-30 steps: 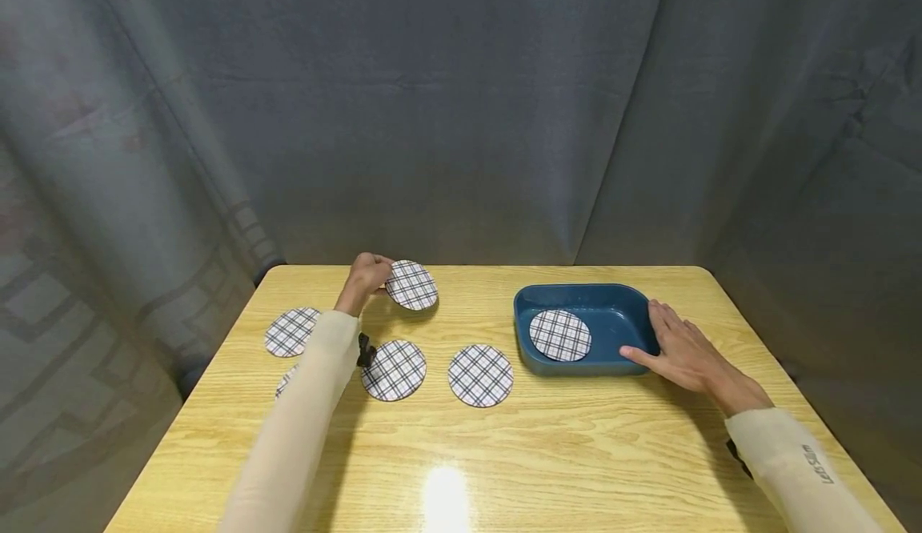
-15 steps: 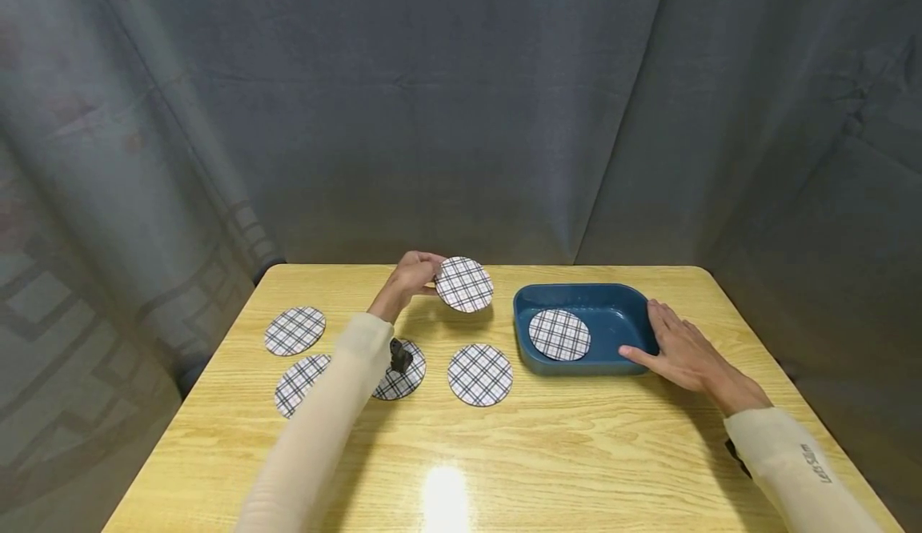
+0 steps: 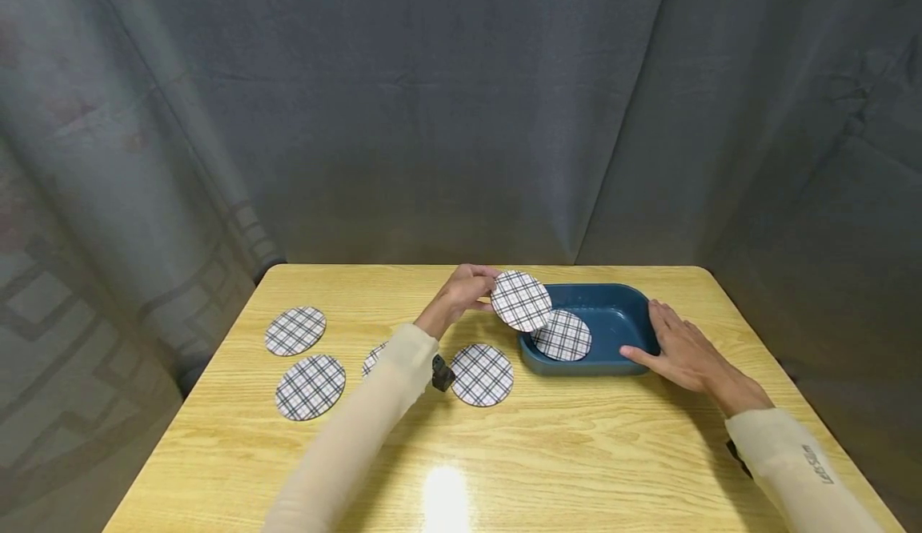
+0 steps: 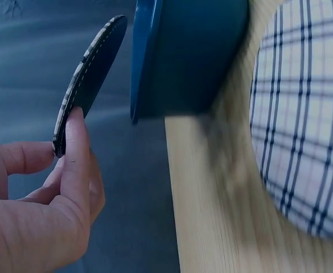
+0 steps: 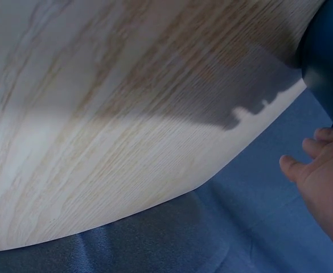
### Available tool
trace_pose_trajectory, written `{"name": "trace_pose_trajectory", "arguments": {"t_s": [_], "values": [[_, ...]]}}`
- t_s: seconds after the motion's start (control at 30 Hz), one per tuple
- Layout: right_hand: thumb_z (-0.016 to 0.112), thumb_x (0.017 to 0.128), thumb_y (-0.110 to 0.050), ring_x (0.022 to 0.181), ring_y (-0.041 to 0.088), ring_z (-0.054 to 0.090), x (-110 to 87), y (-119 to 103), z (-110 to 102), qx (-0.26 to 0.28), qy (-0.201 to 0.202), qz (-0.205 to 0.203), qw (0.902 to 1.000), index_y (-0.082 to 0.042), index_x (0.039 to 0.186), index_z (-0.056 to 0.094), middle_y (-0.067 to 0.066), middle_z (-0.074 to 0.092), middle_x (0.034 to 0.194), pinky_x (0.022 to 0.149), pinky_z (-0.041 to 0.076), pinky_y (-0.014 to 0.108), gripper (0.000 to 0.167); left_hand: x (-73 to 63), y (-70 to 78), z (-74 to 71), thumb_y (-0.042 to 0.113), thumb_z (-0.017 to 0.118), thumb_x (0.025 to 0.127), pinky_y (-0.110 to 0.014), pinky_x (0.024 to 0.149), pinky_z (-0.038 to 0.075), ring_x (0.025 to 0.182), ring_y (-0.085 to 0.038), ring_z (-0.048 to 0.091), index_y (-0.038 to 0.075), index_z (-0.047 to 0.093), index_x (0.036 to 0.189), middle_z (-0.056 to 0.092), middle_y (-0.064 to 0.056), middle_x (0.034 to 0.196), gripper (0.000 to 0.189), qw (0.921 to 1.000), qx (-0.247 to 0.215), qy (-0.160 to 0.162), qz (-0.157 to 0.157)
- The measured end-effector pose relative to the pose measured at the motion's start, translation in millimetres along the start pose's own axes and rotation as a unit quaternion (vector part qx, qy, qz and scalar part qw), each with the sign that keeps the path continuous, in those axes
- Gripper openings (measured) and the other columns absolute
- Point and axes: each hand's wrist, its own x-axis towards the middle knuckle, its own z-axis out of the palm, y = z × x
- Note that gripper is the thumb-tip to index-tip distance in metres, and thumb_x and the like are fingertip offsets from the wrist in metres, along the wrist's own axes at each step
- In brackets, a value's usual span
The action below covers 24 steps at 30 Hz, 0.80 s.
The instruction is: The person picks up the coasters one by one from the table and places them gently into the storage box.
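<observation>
My left hand (image 3: 461,293) pinches a round plaid coaster (image 3: 522,299) at its left edge, thumb on one face and fingers on the other. The left wrist view shows this coaster (image 4: 89,74) on edge, its dark underside turned to the blue plastic bin (image 4: 194,62). In the head view it hangs over the left rim of the bin (image 3: 591,368) and overlaps a second coaster (image 3: 567,342) lying inside. My right hand (image 3: 687,354) rests at the bin's right end, fingers extended along the rim and thumb reaching over the front right corner.
On the wooden table (image 3: 576,453), a coaster (image 3: 483,375) lies just left of the bin. Another coaster (image 3: 371,358) is mostly hidden by my left sleeve. Farther left lie two more, a rear coaster (image 3: 295,330) and a front coaster (image 3: 310,387). A grey curtain (image 3: 461,117) hangs behind.
My left hand has carried the coaster rightward from the table's back left to the bin's left rim. My right hand and the bin have stayed in place.
</observation>
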Motion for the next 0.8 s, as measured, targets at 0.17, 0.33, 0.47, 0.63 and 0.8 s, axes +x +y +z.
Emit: {"name": "trace_pose_trajectory", "arguments": {"t_s": [0.17,0.33,0.47,0.63,0.8], "values": [[0.058,0.091,-0.061,0.144,0.056,0.014,-0.1,1,1,-0.002,0.003,-0.002,1.0000,0.016,0.152,0.007,0.039,0.012,0.157,0.112,0.016,0.073,0.110,2.4,-0.5,19.8,0.004,0.056,0.093,-0.045,0.085,0.059,0.084,-0.018,0.067,0.001,0.069,0.117,0.070,-0.009,0.102,0.027,0.9999,-0.006,0.008,-0.001],[0.057,0.091,-0.061,0.144,0.056,0.014,-0.1,1,1,-0.003,0.003,-0.002,1.0000,0.015,0.152,0.007,0.039,0.012,0.157,0.112,0.016,0.073,0.110,4.9,-2.2,37.5,0.002,0.058,0.093,-0.045,0.085,0.059,0.081,-0.017,0.065,0.001,0.069,0.116,0.069,-0.008,0.099,0.025,0.9999,-0.007,0.010,-0.007],[0.057,0.091,-0.062,0.144,0.056,0.013,-0.2,1,1,0.000,0.000,0.001,1.0000,0.015,0.153,0.006,0.039,0.011,0.158,0.112,0.015,0.073,0.110,6.4,-3.7,51.7,0.001,0.059,0.092,-0.034,0.072,0.061,0.079,-0.016,0.062,0.000,0.069,0.114,0.067,-0.009,0.097,0.024,1.0000,0.003,0.008,-0.002],[0.057,0.091,-0.061,0.144,0.056,0.014,0.6,1,2,-0.002,0.003,-0.001,1.0000,0.015,0.152,0.007,0.039,0.012,0.157,0.111,0.016,0.073,0.110,6.2,-4.5,67.8,0.001,0.061,0.092,-0.030,0.067,0.061,0.082,-0.016,0.063,0.001,0.070,0.112,0.067,-0.007,0.100,0.022,0.9995,0.028,0.012,0.005],[0.057,0.091,-0.062,0.144,0.056,0.014,1.0,0,3,0.000,0.002,-0.001,1.0000,0.015,0.153,0.006,0.039,0.012,0.157,0.112,0.016,0.073,0.111,5.1,-6.0,78.6,-0.002,0.063,0.093,-0.034,0.070,0.062,0.083,-0.016,0.064,0.000,0.070,0.111,0.068,-0.008,0.099,0.020,0.9984,0.053,0.015,0.011]]}}
